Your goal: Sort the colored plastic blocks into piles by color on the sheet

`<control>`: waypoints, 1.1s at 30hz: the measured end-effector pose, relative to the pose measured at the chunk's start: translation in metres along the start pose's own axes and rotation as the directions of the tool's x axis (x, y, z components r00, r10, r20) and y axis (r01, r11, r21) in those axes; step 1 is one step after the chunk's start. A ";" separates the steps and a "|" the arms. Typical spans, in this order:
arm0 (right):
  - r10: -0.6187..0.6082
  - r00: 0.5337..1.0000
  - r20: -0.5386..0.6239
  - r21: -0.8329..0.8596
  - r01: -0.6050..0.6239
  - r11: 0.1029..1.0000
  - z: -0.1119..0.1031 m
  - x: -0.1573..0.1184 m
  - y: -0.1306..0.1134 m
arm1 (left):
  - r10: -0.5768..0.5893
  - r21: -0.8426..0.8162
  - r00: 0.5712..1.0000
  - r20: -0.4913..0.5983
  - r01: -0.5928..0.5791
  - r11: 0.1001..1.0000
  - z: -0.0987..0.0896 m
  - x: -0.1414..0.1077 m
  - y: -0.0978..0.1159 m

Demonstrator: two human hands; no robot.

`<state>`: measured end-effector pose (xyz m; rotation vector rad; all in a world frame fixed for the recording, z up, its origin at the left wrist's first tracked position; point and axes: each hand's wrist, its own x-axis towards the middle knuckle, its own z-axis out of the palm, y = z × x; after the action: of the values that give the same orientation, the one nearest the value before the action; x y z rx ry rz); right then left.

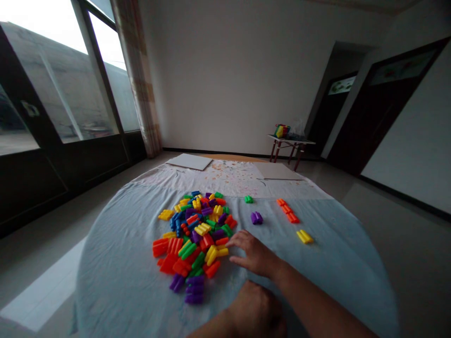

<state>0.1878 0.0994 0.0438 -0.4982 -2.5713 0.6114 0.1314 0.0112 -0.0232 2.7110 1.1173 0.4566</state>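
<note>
A heap of ribbed plastic building blocks (193, 234) in red, orange, yellow, green, blue and purple lies on a pale blue cloth (120, 281). My right hand (253, 253) rests beside the heap's right side, fingers apart, its fingertips next to a yellow block (212, 255). My left hand (254, 312) lies nearer me at the bottom edge, curled, its fingers hidden. To the right stand small sorted groups: green blocks (248, 199), purple blocks (257, 218), a row of orange blocks (287, 210) and yellow blocks (305, 236).
Two white boards (189, 161) (276, 171) lie at the cloth's far end on a paint-spotted sheet (232, 178). Beyond stands a small red-legged table (289, 143) bearing colourful blocks. Tall windows line the left, dark doors the right; tiled floor surrounds the cloth.
</note>
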 end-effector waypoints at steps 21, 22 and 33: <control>0.437 0.880 -0.186 0.057 -0.434 0.899 0.013 -0.025 0.028 | -0.095 -0.174 0.995 -0.026 0.089 0.981 -0.005 -0.003 0.002; 0.426 0.884 -0.195 0.038 -0.427 0.904 0.014 -0.025 0.026 | -0.097 -0.188 0.995 -0.022 0.091 0.978 -0.006 -0.002 0.002; 0.428 0.823 -0.374 0.086 -0.429 0.899 -0.009 -0.046 0.043 | -0.167 -0.209 0.984 0.055 0.175 0.962 -0.013 -0.002 0.000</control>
<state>0.2410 0.1186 0.0141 -1.1025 -2.0897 0.5857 0.1258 0.0104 -0.0110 2.4062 1.2052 0.4676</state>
